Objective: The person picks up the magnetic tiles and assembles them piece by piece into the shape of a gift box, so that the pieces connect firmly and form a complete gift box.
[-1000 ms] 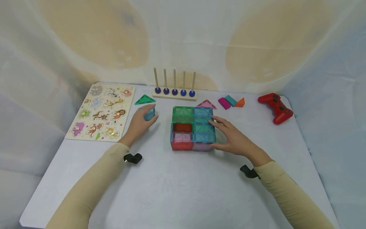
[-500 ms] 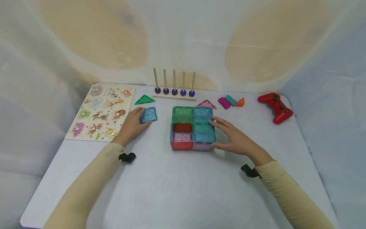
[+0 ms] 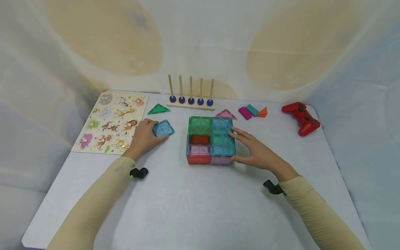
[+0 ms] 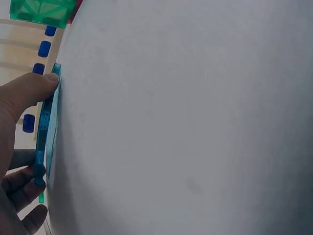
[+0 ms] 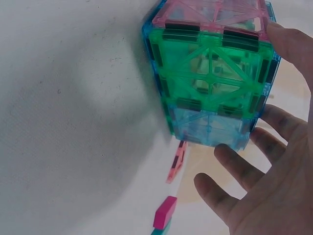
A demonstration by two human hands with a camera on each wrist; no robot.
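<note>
My left hand (image 3: 144,138) pinches a translucent blue square magnetic tile (image 3: 164,128) by its edges, low over the table left of the tile box. In the left wrist view the thumb is at one end of the blue tile (image 4: 45,120) and fingertips are at the other. A box of magnetic tiles (image 3: 200,125) stands mid-table, its top green and blue, with an opening at the front left. At the box's right side my right hand (image 3: 254,151) rests with spread fingers. The right wrist view has the thumb at the pink face, beside a green side tile (image 5: 210,78).
Behind lie a green triangle tile (image 3: 158,109), a pink triangle tile (image 3: 226,113) and a peg stand (image 3: 190,104) with blue beads. An animal puzzle board (image 3: 109,123) lies left. Small coloured blocks (image 3: 245,113) and a red game controller (image 3: 301,118) are at the right.
The blue tile, tipped up in my left hand a second ago, is now flatter and turned a little. My left hand has drawn back slightly left; the right hand stays at the box.
</note>
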